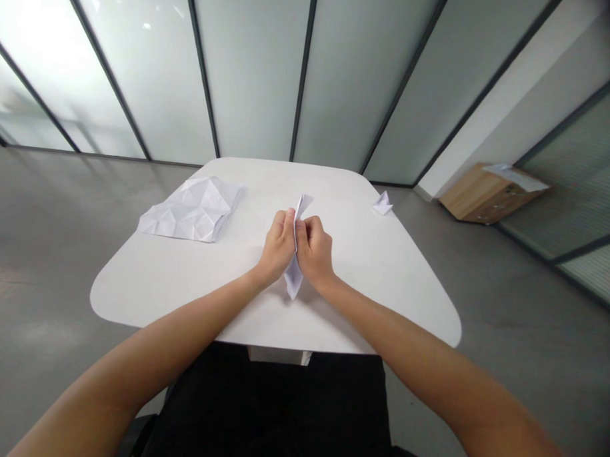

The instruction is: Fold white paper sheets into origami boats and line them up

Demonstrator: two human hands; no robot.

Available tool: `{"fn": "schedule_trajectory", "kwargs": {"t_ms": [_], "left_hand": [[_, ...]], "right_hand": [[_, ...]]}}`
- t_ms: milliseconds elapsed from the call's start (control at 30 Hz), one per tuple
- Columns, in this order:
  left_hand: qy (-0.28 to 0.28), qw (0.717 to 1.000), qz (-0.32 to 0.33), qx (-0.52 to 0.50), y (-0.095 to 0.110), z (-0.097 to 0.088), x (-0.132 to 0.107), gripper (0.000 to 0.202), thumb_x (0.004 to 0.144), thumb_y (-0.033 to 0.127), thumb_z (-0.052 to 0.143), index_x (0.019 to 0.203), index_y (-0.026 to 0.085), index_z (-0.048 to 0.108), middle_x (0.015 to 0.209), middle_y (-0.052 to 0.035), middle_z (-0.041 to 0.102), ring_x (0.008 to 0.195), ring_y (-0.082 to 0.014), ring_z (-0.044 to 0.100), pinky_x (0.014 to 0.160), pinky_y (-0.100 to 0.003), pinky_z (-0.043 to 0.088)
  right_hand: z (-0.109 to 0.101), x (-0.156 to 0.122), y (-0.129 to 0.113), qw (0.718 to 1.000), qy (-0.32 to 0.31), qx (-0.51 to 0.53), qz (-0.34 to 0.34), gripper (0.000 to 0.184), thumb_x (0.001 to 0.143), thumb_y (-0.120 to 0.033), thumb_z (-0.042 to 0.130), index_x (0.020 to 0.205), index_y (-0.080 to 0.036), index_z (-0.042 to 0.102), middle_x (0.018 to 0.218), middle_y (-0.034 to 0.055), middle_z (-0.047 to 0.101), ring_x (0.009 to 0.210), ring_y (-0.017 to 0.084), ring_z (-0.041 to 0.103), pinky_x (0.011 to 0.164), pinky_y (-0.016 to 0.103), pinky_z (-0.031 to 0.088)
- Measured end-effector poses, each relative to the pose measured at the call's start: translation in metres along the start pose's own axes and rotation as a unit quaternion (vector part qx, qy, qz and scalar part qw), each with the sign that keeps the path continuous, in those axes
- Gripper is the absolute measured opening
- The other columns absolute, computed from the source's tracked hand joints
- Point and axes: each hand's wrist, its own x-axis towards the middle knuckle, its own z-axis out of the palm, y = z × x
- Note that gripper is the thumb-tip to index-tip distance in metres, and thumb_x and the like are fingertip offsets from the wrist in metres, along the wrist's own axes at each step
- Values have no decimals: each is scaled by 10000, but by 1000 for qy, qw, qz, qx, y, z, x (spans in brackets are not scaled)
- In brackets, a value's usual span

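Observation:
A narrow folded piece of white paper [294, 279] stands on edge between both my hands above the middle of the white table [187, 279]. My left hand [277, 246] pinches its left side with closed fingers. My right hand [314, 249] presses against the other side, fingers curled onto the fold. The paper's upper tip sticks out above my fingers and its lower tip hangs below my wrists, near the tabletop.
A crumpled, creased white sheet [191, 209] lies on the table's far left. A small folded paper shape [383, 204] sits near the far right edge. On the grey floor at right stands a wooden box [478, 194] by the glass wall.

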Motion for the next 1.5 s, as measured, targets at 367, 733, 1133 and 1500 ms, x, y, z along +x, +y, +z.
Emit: {"fn": "schedule_trajectory", "kwargs": {"t_ms": [367, 733, 1133, 1500], "left_hand": [[-31, 998, -27, -56, 1, 8, -9, 534, 1104, 654, 402, 837, 212, 538, 821, -25, 584, 802, -177, 548, 760, -305, 465], [90, 992, 62, 63, -4, -18, 18, 349, 1096, 470, 557, 847, 226, 536, 744, 29, 519, 697, -144, 487, 665, -277, 385], [123, 960, 72, 243, -6, -55, 47, 232, 1072, 416, 543, 934, 237, 596, 815, 0, 630, 766, -174, 572, 745, -289, 406], [143, 935, 3, 324, -12, -113, 81, 233, 1038, 433, 568, 942, 229, 624, 685, 15, 600, 703, -189, 577, 723, -296, 408]], "right_hand": [[-2, 2, 1, 995, 95, 2, 33, 381, 1066, -571, 480, 826, -277, 453, 718, -22, 566, 667, 178, 549, 641, 323, 423], [-16, 23, 18, 991, 124, -43, 28, 398, 1057, -601, 474, 829, -277, 440, 710, -39, 508, 693, 179, 488, 668, 311, 393], [-41, 45, 49, 983, 146, -95, 51, 322, 1046, -510, 532, 849, -280, 421, 751, -39, 524, 729, 195, 511, 755, 322, 407], [-64, 64, 95, 973, 125, -146, 128, 279, 978, -455, 594, 802, -258, 502, 694, -41, 559, 708, 195, 532, 747, 319, 404]]}}
